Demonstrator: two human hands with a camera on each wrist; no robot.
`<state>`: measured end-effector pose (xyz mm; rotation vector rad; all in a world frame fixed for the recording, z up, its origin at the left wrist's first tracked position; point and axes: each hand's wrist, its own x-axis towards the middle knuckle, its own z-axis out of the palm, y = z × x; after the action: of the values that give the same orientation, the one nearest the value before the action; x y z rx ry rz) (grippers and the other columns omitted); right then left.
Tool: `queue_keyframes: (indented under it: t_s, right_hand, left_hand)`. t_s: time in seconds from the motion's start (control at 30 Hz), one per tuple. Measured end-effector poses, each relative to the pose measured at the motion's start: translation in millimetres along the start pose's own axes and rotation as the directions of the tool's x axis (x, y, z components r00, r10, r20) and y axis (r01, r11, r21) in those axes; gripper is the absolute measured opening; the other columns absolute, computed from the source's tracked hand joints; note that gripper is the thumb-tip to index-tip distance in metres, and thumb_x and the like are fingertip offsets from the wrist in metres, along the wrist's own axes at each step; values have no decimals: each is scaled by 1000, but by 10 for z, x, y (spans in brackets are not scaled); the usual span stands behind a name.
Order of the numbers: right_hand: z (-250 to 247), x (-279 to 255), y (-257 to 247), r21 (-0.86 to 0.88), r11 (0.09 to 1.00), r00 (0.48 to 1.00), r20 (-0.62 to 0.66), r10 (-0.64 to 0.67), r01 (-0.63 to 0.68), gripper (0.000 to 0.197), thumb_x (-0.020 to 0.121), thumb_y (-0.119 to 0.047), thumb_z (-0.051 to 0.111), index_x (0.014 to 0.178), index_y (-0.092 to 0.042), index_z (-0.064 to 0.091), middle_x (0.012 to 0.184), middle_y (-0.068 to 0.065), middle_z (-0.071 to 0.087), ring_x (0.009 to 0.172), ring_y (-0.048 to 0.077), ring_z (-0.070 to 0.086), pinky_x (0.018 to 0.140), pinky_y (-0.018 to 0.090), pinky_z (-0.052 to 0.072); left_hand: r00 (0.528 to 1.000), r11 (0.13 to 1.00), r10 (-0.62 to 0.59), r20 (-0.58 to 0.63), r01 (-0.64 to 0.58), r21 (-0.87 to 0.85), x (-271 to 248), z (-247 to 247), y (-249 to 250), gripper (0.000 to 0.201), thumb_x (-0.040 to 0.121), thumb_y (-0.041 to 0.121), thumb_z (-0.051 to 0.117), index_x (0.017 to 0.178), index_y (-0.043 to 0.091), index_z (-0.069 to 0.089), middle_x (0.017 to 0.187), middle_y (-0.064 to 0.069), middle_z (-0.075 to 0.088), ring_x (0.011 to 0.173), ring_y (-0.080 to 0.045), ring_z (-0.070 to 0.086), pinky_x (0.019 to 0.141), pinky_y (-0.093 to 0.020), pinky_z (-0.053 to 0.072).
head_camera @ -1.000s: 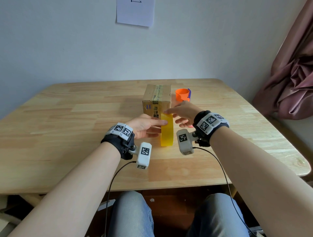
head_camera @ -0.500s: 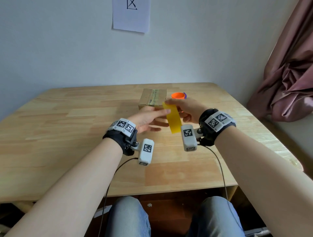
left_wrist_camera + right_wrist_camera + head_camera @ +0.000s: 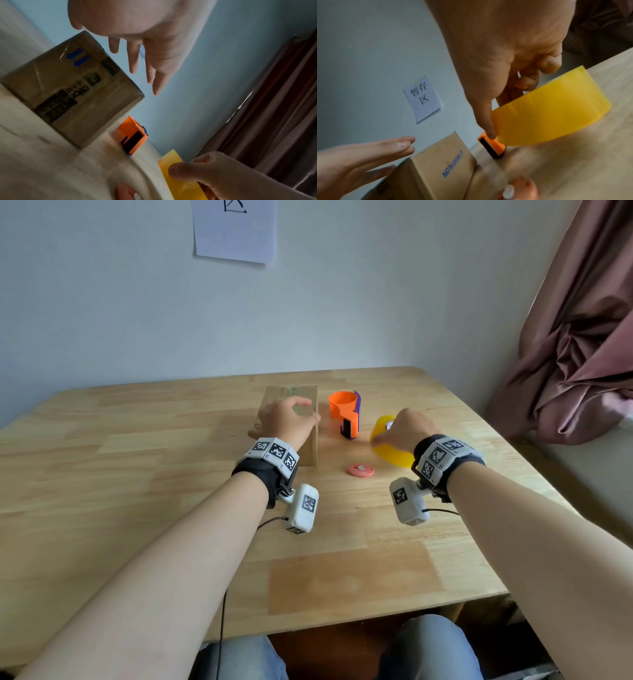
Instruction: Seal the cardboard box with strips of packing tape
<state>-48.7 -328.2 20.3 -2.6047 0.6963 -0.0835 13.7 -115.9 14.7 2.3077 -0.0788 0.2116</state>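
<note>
Cardboard box (image 3: 310, 451) stands on the wooden table (image 3: 137, 474), toward the far middle. Clear film and a strip run over its top and down the printed front in the left wrist view, so some tape looks already on; whether the seams are fully closed, I cannot tell.

Left hand (image 3: 286, 422) hovers over the box top, fingers straight and loosely spread, holding nothing. Contact with the cardboard is unclear; in the left wrist view the fingertips (image 3: 155, 86) seem clear of it.

Right hand (image 3: 400, 429) is off to the right, well apart from the box, gripping the yellow tape roll (image 3: 551, 115): thumb on the outer face, fingers curled into the core. No free strip trails from the roll.

Orange tape cutter (image 3: 344, 412) stands just beside the box on its right. Small pink disc (image 3: 359, 470) lies nearer the seated person.

Judgement: midway. At least one strip is down; the next must still be pulled, cut and pressed on.
</note>
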Motion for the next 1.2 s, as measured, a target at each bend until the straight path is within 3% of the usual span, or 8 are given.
queue_keyframes:
  t_s: [0.13,0.27,0.53,0.63,0.73,0.83,0.97,1.2]
  right_hand:
    - [202,116,118,-32,998,998,24,53,-53,55,68,-49,86,101,-14,58,81,3,60,85,29,64,70,34,54]
    - [323,206,149,-67,994,996,30,86,-84,63,66,-55,86,105,-14,59,95,7,66,92,30,65,94,44,53]
    - [404,242,118,-27,999,999,32,42,-42,70,62,-66,84,104,-14,60,91,4,65,92,29,65,83,41,56]
    - [418,219,4,29,992,992,-40,-124,125,40,73,-55,80,92,-23,65,104,1,64,107,28,59,93,42,51]
    - [501,91,-165,-159,971,976,150,-155,178,18,70,-35,67,83,-24,71,99,0,68,113,33,53,101,41,42]
    - [598,-6,-242,-339,931,970,238,-54,135,29,64,-29,55,91,-24,65,104,1,61,123,35,35,103,46,36]
    - [699,25,-299,-393,909,979,190,-67,138,54,47,-16,61,99,-26,72,106,7,64,121,32,37,97,49,29]
    - [726,-14,-365,-378,908,976,179,-120,181,39,65,-12,70,103,-20,71,106,6,63,127,32,38,109,54,25]
  left_hand:
    - [1000,997,5,4,-5,71,58,117,-125,41,56,70,68,93,51,69,129,11,67,134,-23,48,109,-54,36]
    - [1000,996,3,-23,-1,86,51,133,-160,37,70,58,77,102,41,75,131,12,61,138,-22,38,107,-56,31]
    - [999,995,-11,-33,14,95,41,-35,-295,38,72,60,75,105,41,74,134,11,60,140,-21,35,111,-58,28]
    - [999,995,-20,-35,23,98,12,-119,-367,38,72,60,75,105,42,74,134,12,60,140,-21,35,109,-54,29]
    - [999,994,-21,-32,24,104,-25,-198,-437,37,73,60,75,105,42,73,133,12,59,140,-20,34,107,-52,29]
    - [999,996,-21,-25,23,83,-54,-249,-480,37,73,60,76,105,42,74,133,12,58,141,-20,33,106,-50,30]
    - [1000,996,1,-20,1,84,-83,-256,-488,37,74,59,76,105,41,74,131,12,59,140,-21,33,105,-50,33]
    - [1000,997,9,-9,-8,82,-56,-249,-518,36,73,61,76,103,41,74,129,15,58,140,-20,31,104,-50,30]
